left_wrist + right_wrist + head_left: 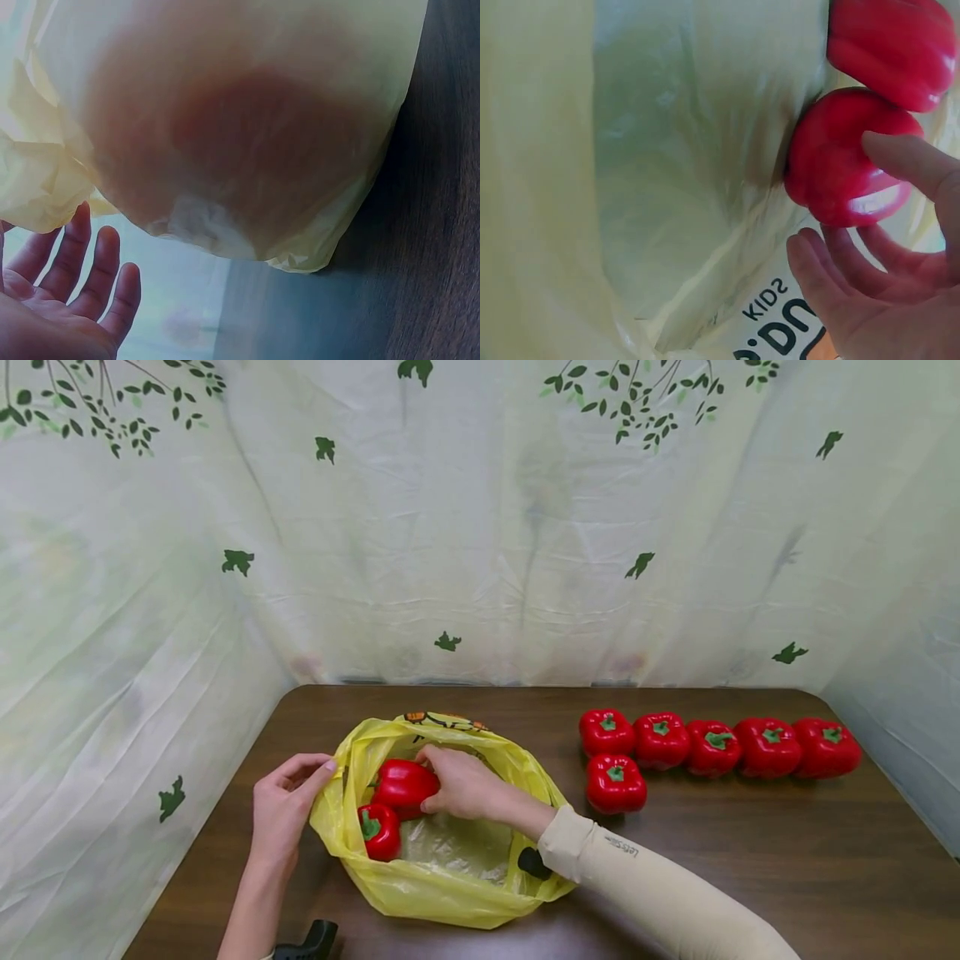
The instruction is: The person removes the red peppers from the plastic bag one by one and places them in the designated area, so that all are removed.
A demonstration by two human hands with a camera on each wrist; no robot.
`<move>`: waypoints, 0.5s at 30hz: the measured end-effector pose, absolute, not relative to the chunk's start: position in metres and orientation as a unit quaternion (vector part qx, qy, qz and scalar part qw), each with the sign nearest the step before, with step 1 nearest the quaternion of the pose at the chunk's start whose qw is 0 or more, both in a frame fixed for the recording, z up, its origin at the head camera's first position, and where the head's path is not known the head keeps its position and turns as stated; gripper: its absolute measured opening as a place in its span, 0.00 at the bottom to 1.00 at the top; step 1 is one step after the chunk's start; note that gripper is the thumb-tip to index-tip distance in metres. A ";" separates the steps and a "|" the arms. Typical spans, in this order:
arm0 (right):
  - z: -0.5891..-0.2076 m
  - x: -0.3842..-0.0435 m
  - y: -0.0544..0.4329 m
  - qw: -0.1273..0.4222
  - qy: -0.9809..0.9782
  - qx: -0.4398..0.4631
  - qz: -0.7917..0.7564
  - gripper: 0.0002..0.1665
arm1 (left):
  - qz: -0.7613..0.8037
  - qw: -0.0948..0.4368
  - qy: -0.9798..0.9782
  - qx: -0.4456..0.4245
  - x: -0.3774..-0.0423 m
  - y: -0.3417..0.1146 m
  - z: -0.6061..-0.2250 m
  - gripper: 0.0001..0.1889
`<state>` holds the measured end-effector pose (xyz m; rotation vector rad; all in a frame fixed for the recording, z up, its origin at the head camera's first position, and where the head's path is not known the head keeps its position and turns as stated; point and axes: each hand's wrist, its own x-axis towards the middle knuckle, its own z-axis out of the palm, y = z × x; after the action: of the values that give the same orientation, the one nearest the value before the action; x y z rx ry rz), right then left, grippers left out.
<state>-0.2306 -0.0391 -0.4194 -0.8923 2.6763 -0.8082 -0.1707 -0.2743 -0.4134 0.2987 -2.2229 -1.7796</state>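
A yellow plastic bag (450,906) stands with its mouth spread wide on the table. At its left rim my left hand (288,793) pinches the edge between thumb and forefinger; the other fingers (101,274) stay loose outside the bag. Reaching inside, my right hand (465,785) holds a red bell pepper (405,787), with the thumb on one side and fingers round the other. In the right wrist view this pepper (847,161) lies against a second red bell pepper (892,52). That second pepper (381,835) shows its green stem in the head view.
Several red bell peppers (714,748) form a row at the table's back right, with one more pepper (616,783) in front of the row's left end. The brown table (750,868) meets a leaf-patterned curtain (480,527) behind.
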 end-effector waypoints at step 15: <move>-0.416 -0.231 -0.051 0.103 0.900 -0.336 -0.258 0.48 | -0.608 0.131 -0.776 0.106 -0.172 -0.273 -0.415 0.15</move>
<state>-0.2309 -0.0507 -0.4161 -0.9911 2.6560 -0.7618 -0.1724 -0.2735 -0.4146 0.3086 -2.2526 -1.7668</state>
